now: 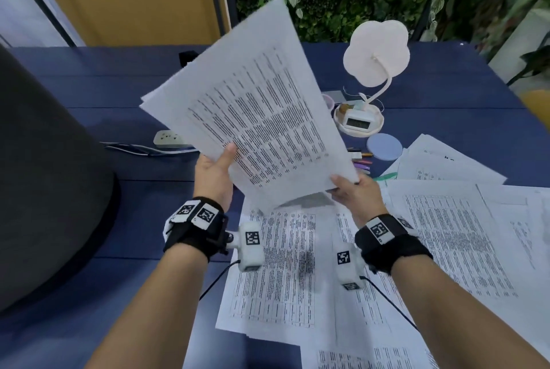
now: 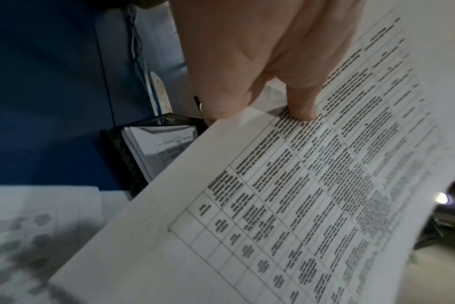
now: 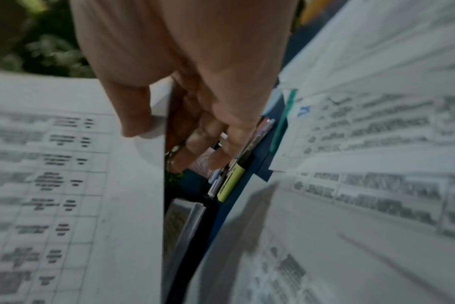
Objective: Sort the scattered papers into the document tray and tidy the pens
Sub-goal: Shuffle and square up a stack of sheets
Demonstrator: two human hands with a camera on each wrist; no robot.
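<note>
A stack of printed papers [image 1: 256, 106] is held tilted above the blue table [image 1: 89, 94]. My left hand [image 1: 215, 172] pinches its lower left edge, thumb on top [image 2: 301, 111]. My right hand [image 1: 355, 193] grips the lower right corner, thumb on top and fingers underneath [image 3: 221, 148]. More printed sheets [image 1: 446, 234] lie scattered on the table below and to the right. A black mesh document tray [image 2: 127, 156] with papers inside shows past the stack in the left wrist view. Several pens [image 1: 363, 163] and a yellow highlighter [image 3: 231, 183] lie beyond my right hand.
A white flower-shaped desk lamp [image 1: 375, 53] with a small clock stands at the back right, a round blue coaster [image 1: 384, 147] before it. A power strip [image 1: 169, 138] with cables lies at centre left. A large dark grey object [image 1: 44, 175] fills the left side.
</note>
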